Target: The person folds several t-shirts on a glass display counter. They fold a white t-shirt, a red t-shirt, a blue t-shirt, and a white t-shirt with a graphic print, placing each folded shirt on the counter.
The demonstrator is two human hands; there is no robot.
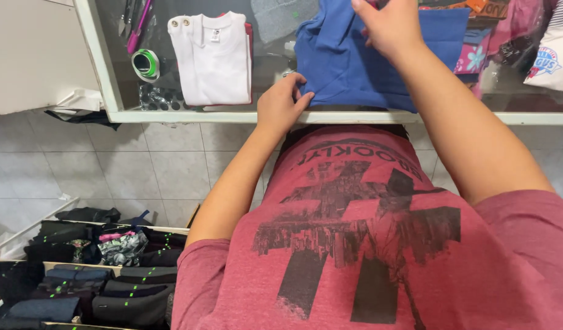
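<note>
Folding: a blue garment lies spread on the glass worktop, close to the near edge, with both hands on it.
Left hand: the left hand is pinched shut on the garment's lower left corner, fingers curled over the cloth just above the worktop's white rim.
Right hand: the right hand is closed on the cloth near the garment's top edge (which fold it grips I cannot tell, as the fingertips are tucked under).
Garment position: between the two hands, partly doubled over already; its right part lies flat.
Doing it well, as I judge it: keep the near corner pinned so the cloth does not slide on the glass; draw the far edge over evenly so the side edges line up; smooth from the middle outward before letting go.
Nearby on the worktop: a folded white shirt lies just left of the blue one, apart from it; a green tape roll and a pink tool sit further left.
Right side: colourful packed clothes crowd the far corner.
Below: a rack of dark folded garments stands on the tiled floor.
</note>
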